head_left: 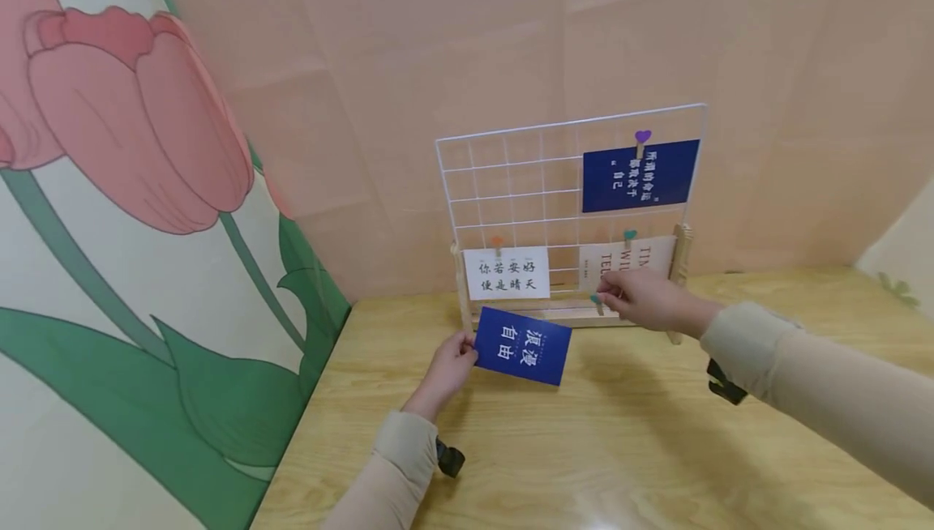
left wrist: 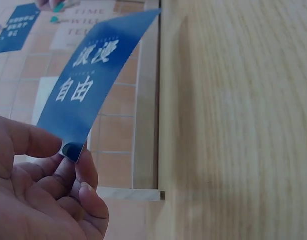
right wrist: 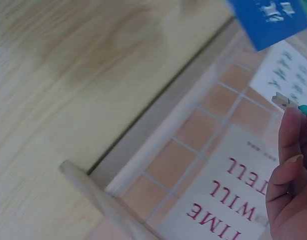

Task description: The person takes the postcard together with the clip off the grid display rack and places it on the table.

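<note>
A dark blue card [head_left: 522, 347] with white Chinese characters is pinched at its left edge by my left hand [head_left: 447, 369]; it is held tilted in front of the rack's lower left. Between the fingertips of my right hand [head_left: 645, 297] is a small wooden clothespin [right wrist: 281, 101] with a teal decoration. That hand is in front of a cream card [head_left: 591, 261] with red letters, partly covering it. The white wire grid rack [head_left: 525, 194] stands upright in a wooden base. A white card [head_left: 507, 274] hangs at its lower left under an orange-topped clip [head_left: 498, 245].
Another blue card [head_left: 620, 181] hangs at the grid's upper right from a purple heart clip [head_left: 642, 138]. A teal-topped clip [head_left: 630, 236] holds the cream card. The rack stands on a wooden table [head_left: 569, 449] near a pink backdrop [head_left: 365, 108]; a tulip-printed panel [head_left: 146, 125] is at left.
</note>
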The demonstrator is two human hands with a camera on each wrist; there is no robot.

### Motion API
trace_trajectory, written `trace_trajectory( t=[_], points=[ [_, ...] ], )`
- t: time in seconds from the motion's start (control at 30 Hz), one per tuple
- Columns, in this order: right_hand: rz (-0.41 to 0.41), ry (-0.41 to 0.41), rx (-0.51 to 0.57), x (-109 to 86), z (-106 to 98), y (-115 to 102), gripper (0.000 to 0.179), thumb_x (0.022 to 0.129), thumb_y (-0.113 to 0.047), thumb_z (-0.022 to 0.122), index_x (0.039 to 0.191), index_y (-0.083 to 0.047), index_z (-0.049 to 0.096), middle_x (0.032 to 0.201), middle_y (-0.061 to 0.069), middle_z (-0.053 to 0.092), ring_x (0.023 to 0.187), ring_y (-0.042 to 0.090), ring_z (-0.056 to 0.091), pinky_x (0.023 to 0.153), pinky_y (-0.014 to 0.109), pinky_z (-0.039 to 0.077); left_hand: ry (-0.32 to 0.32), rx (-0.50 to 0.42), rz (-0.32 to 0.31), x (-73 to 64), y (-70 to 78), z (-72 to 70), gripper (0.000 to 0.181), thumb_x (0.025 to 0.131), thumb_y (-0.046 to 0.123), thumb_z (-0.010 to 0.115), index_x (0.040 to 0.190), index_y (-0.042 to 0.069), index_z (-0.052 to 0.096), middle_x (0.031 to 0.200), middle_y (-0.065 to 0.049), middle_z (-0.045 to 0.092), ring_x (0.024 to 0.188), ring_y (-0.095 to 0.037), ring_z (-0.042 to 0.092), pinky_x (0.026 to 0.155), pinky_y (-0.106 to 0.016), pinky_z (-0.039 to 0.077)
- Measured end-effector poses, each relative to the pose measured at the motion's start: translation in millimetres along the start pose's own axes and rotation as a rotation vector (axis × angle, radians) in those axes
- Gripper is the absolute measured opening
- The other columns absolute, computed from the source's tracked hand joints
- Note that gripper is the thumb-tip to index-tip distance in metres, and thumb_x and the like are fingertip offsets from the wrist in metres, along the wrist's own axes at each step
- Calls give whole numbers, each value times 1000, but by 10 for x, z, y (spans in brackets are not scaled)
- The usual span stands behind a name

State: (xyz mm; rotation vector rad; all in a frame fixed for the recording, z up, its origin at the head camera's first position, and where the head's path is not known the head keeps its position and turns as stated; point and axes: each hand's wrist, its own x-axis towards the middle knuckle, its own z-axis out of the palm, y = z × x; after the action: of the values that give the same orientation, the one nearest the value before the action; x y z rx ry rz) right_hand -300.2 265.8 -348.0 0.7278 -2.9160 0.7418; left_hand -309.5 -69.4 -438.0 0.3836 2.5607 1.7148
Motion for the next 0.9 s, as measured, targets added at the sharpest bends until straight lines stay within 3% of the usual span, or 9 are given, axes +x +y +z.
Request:
trace_trajectory(
  t=[0.37, 0.7, 0.9],
  points=[
    [6, -75, 35, -135, 241, 175, 12, 105, -10, 59, 95, -6, 64, 78, -5, 61, 66, 9, 58, 56, 29, 51, -70, 14, -48, -48, -90, -3, 10, 95, -9, 51, 101, -6, 58, 84, -4, 49, 77, -18, 48, 68, -29, 40],
    [-35, -223, -126, -231, 508, 358, 17, 100, -13, 67, 84, -12, 62, 74, -9, 55, 63, 5, 46, 57, 27, 43, -83, 70, -112, -43, -318, -31, 6, 93, -5, 54, 88, -2, 57, 78, -3, 50, 66, -15, 47, 58, -26, 39],
    [-49, -227, -147, -245, 570, 375, 22, 97, -13, 70, 78, -13, 59, 71, -10, 51, 63, 5, 45, 57, 26, 42, -91, 64, -143, -88, -389, -44, 8, 90, -1, 57, 82, 1, 56, 76, -3, 53, 63, -14, 52, 57, -22, 40]
  ],
)
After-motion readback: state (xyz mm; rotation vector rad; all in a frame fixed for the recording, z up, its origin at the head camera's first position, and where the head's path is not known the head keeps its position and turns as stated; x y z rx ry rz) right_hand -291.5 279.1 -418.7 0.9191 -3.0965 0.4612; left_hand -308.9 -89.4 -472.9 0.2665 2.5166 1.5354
